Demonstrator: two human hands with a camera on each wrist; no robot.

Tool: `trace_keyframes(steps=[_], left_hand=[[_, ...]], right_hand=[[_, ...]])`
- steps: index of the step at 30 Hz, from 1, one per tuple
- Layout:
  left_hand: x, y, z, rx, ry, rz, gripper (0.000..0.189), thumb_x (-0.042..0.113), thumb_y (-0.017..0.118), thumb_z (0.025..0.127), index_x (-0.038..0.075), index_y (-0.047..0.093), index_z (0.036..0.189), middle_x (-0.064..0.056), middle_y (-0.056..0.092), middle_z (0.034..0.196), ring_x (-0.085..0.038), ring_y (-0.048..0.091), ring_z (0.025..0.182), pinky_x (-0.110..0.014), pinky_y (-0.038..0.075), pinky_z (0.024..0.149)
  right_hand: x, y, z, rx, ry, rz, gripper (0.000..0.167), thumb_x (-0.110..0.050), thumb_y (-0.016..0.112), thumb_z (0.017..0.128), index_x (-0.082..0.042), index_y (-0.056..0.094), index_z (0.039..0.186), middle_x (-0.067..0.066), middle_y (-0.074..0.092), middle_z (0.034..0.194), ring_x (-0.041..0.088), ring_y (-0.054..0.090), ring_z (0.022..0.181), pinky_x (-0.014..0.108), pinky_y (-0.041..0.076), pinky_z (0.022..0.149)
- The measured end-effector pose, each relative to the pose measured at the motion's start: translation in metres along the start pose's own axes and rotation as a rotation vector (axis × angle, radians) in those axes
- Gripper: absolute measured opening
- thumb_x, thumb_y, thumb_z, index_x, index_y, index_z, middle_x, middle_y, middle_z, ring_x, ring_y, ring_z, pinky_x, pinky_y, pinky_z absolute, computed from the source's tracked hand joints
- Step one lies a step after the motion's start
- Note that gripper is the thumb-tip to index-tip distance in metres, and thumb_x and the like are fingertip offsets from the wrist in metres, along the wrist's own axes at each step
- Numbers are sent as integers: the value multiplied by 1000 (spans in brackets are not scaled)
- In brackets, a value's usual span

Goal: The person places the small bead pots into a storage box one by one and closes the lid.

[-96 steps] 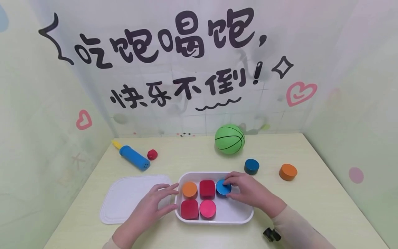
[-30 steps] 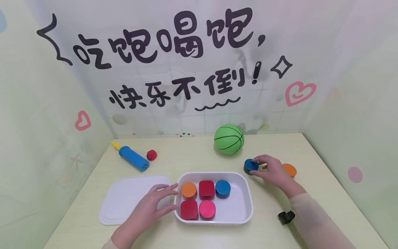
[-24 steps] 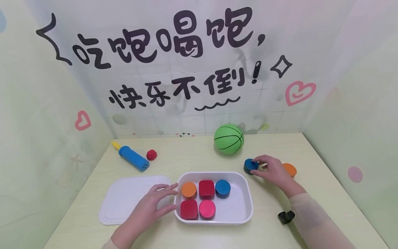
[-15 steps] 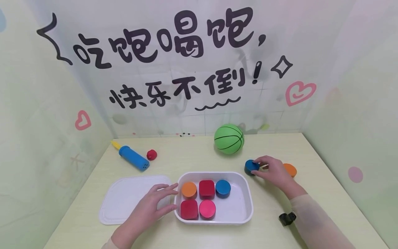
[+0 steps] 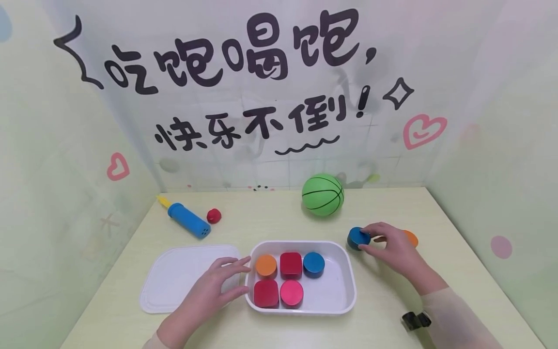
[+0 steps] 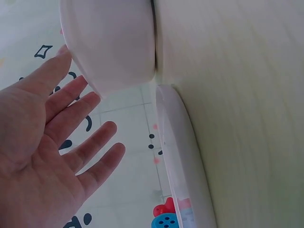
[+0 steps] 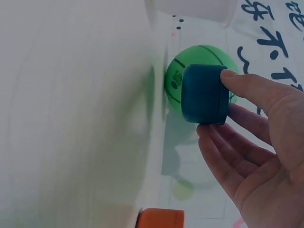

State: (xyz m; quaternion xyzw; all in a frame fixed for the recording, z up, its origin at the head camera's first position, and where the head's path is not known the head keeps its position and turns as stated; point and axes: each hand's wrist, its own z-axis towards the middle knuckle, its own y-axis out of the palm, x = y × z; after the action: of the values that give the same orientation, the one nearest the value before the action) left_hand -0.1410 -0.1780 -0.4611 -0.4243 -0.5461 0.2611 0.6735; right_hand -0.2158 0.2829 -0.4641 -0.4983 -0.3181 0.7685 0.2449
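Between thumb and fingers, my right hand pinches a small round blue tin with a lid seam; in the right wrist view the tin is held clear of the table. My left hand has its fingers spread, with the fingertips right at the left rim of a white plastic box. Inside that box sit an orange round tin, two red square tins, a pink round tin and another blue round tin. The box's right side bears no tins.
A white lid lies left of the box, partly behind my left hand. Behind my right hand is an orange round tin. Farther back are a green ball, a blue pump and a small red object.
My right hand let go of one blue tin in the box, moved to the second on the table, and has lifted it slightly, towards the front right. The left hand has stayed still.
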Motion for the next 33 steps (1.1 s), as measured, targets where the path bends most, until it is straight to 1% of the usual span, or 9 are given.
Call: trace_keyframes(steps=[5,9,14,17,21,25,28,30,33], left_hand=[[-1,0,0,-1,2,3,47,43,83,86,33,71,130,18,59,146,-21,51,138,-48,58,101],[-1,1,0,5,9,1,46,42,83,86,33,71,129,17,60,146,-22,51,139,-48,58,101],[-1,1,0,6,2,0,46,42,83,86,33,71,130,17,59,146,-22,51,139,-49,58,101],[0,1,0,5,-1,2,46,42,83,86,33,71,130,17,59,146,-21,51,139,-49,58,101],[1,0,0,10,5,3,46,40,84,86,32,71,129,16,60,146,-22,52,138,-49,58,101],[1,-1,0,8,6,2,46,40,84,86,32,72,130,16,60,146,-22,52,138,-49,57,101],[0,0,0,6,8,2,46,40,84,86,32,72,130,16,60,146,-22,52,138,-48,58,101],[0,0,-1,6,12,2,46,40,84,86,31,72,129,16,60,146,-21,52,138,-48,58,101],[0,0,-1,9,18,2,46,40,84,86,31,72,129,16,60,146,-21,52,138,-47,58,101]], right_hand=[[-13,-5,-12,24,-70,-33,37,-13,89,82,-5,75,115,10,73,117,27,72,99,35,65,78],[-25,-11,-22,72,-141,-75,38,-11,91,78,-7,76,113,5,73,116,22,71,100,32,64,78],[-43,-17,-31,133,-214,-119,43,-8,93,73,-9,76,112,1,72,115,18,69,98,15,59,81],[-56,-20,-36,139,-245,-121,45,-7,94,70,-10,77,112,1,72,116,15,72,94,7,54,84],[-73,-19,-41,105,-282,-103,46,-8,95,70,-11,77,112,0,73,117,13,76,91,2,50,87],[-87,-12,-46,59,-323,-92,47,-9,95,69,-12,77,112,-1,73,117,12,76,93,3,50,88],[-95,-4,-50,14,-351,-92,46,-14,96,70,-14,78,111,-3,73,117,14,75,97,3,49,89],[-98,2,-51,-27,-372,-75,42,-17,95,73,-14,78,111,-3,73,118,15,74,101,5,51,90],[-102,10,-52,-99,-381,-53,39,-22,92,78,-15,78,113,-5,73,118,18,72,106,13,56,90]])
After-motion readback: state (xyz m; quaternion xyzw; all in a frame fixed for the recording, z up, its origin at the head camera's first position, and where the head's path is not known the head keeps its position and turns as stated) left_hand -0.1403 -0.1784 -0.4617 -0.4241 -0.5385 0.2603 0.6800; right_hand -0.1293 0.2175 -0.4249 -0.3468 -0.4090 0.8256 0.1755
